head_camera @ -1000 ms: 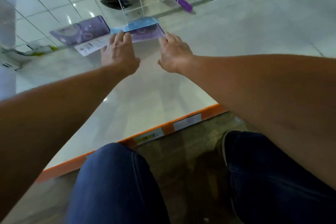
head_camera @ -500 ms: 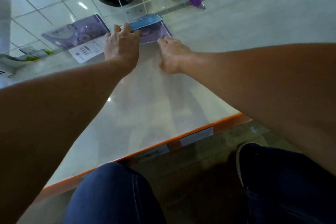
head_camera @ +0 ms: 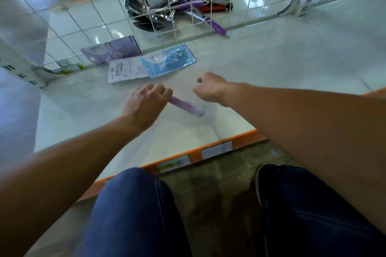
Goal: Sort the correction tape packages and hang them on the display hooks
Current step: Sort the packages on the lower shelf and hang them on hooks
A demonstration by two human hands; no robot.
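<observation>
Left hand (head_camera: 146, 103) gripped purple package (head_camera: 183, 106) edge-on, near side of the blue package (head_camera: 169, 61). Right hand (head_camera: 208, 89) beside it, fingers curled, holding nothing. White package (head_camera: 125, 69) tucked under the blue package's left end.

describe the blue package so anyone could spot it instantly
Start at the white shelf, by the wire grid at its back. The blue package lies flat there, overlapping the right end of a white package. It alone is light blue; its neighbours are white and purple.
</observation>
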